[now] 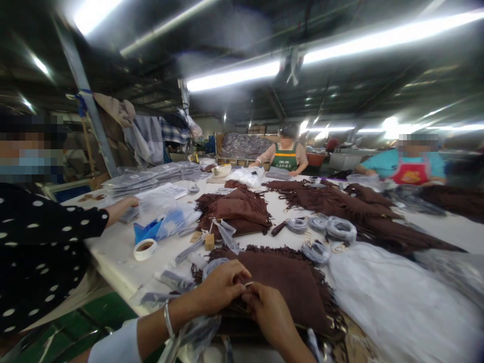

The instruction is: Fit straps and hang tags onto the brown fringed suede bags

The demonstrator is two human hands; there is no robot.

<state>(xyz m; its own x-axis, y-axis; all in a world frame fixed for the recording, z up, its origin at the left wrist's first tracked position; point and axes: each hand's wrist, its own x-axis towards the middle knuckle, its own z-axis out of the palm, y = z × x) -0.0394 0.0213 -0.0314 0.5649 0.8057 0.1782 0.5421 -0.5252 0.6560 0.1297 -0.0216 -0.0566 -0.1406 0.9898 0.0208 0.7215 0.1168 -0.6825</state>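
Observation:
A brown fringed bag lies flat on the table before me. Over its near left edge my left hand is closed, thumb and fingers pinched together. My right hand meets it fingertip to fingertip, also in a pinch. A small, pale, shiny piece shows between the fingertips; its kind is too small to tell. A coiled strap in clear wrap sits just behind my left hand. Gold-coloured metal parts show at the bag's right edge.
Another brown fringed bag lies farther back. Wrapped coils stand to its right, near white plastic bags. A tape roll lies at left. Co-workers are at the left, far side and right.

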